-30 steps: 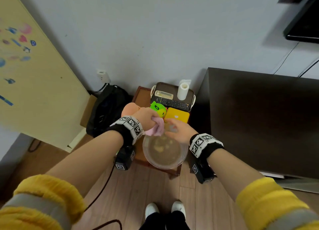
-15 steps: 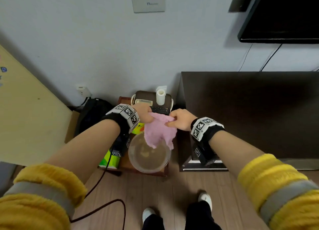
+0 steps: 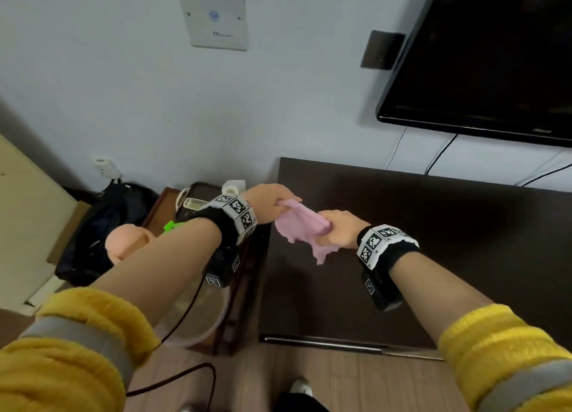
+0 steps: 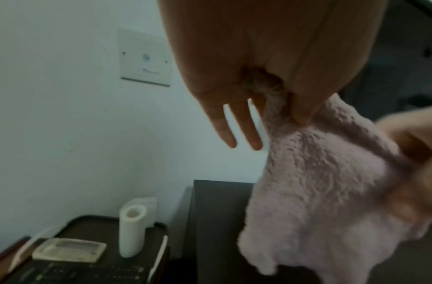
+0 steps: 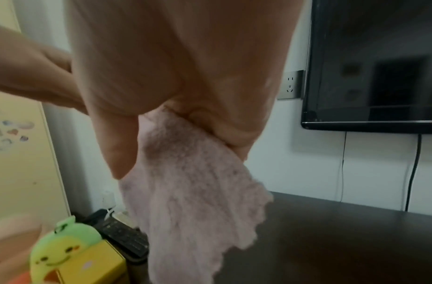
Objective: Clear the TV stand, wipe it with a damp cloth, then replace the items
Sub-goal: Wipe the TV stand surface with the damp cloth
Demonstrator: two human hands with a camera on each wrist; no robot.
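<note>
I see the pink cloth (image 3: 301, 226) held in the air over the left end of the dark TV stand (image 3: 433, 241), stretched between both hands. My left hand (image 3: 272, 202) pinches one edge of it between thumb and forefinger; in the left wrist view the other fingers (image 4: 230, 130) stay straight and free. My right hand (image 3: 337, 229) is curled round the opposite edge, and the rest of the cloth hangs down below it, not touching the stand.

The top of the stand is bare where I can see it, so I judge the clearing is done and the wiping is about to start. The removed items are left of the stand on a small side table (image 3: 161, 207): a tray (image 3: 201, 192) with a remote control (image 5: 127, 240) and a white roll (image 4: 132, 230), a green plush toy (image 5: 61, 247) and a yellow box (image 5: 93, 267). A clear bowl (image 3: 198, 312) also stands left of the stand, nearer to me.

The cloth looks soft, fluffy and light. It has no stiffness, so it folds and droops where nobody holds it. If it is wet, it will be a little heavier and may drip. I think the best hold is to gather it into a pad under a flat palm, because a grip on one edge only lets the loose part drag. The stand is smooth, so the pad should slide easily.
</note>
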